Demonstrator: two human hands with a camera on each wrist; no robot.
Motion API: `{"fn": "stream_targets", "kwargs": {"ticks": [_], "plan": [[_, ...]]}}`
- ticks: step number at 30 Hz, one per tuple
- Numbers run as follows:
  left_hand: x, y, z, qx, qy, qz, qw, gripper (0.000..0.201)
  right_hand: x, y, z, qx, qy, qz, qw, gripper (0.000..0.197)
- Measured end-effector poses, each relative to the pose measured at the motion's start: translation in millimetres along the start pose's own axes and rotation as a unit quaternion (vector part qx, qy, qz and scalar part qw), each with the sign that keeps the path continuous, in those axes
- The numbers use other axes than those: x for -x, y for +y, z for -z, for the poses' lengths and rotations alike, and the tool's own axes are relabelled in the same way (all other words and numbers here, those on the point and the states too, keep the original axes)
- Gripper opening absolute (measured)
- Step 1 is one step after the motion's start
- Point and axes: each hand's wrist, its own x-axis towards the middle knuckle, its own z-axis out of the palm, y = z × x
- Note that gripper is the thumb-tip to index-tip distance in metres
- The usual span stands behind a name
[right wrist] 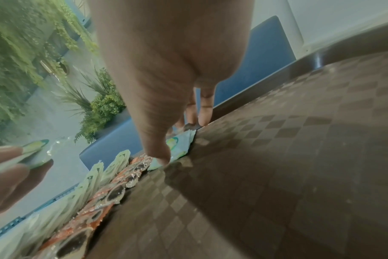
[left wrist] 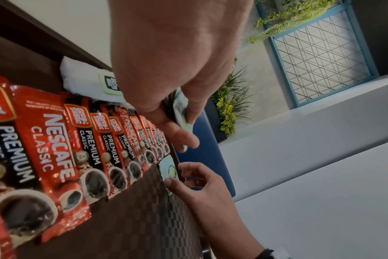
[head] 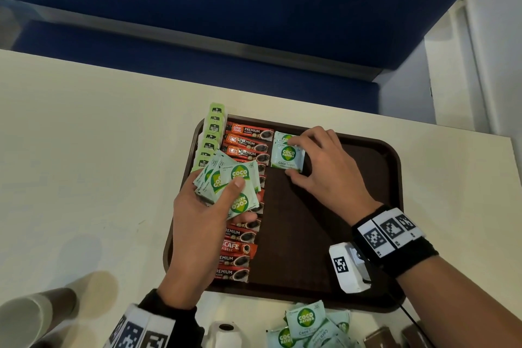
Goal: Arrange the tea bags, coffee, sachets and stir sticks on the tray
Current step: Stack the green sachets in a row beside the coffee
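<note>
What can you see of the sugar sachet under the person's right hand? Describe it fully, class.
The sugar sachet is a pale mint, square packet with a green and yellow Coco Natura logo. It lies flat on the brown tray, overlapping another like it, just right of the coffee sticks. The right hand pinches its right edge.

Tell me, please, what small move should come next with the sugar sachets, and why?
Probably the right hand lets go of the Coco Sugar sachet it is setting beside the coffee row on the tray, then takes another from the fan in the left hand: that third column holds only two.
</note>
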Motion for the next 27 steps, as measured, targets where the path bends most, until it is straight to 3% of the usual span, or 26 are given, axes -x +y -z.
{"fn": "stream_targets", "kwargs": {"ticks": [3, 5, 8, 11, 14, 18, 25, 27], "plan": [[-1, 1, -4, -0.003, -0.019, 0.003, 1.0, 0.038, 11, -7, 4, -0.159, 0.046, -0.037, 0.986, 0.042], [-1, 3, -9, -0.001, -0.037, 0.005, 0.999, 0.037, 22, -21, 15, -0.332, 0.046, -0.072, 0.939, 0.032], [-3, 6, -18, 0.013, -0.062, 0.01, 0.998, 0.037, 37, -40, 28, -0.513, -0.029, -0.093, 0.853, 0.032], [-5, 8, -24, 0.04, -0.08, 0.024, 0.996, 0.034, 41, -44, 29, -0.538, -0.04, -0.106, 0.835, 0.035], [-8, 12, -26, 0.077, -0.087, 0.045, 0.992, 0.034, 41, -38, 31, -0.532, -0.037, -0.118, 0.837, 0.03], [-11, 13, -26, 0.069, -0.073, 0.026, 0.995, 0.035, 43, -38, 34, -0.52, -0.023, -0.127, 0.844, 0.026], [-8, 14, -30, 0.037, -0.036, -0.033, 0.998, 0.037, 52, -45, 29, -0.579, -0.048, -0.203, 0.788, 0.032], [-7, 12, -29, -0.017, -0.034, -0.055, 0.998, 0.031, 50, -43, 29, -0.62, -0.027, -0.223, 0.752, 0.024]]}}
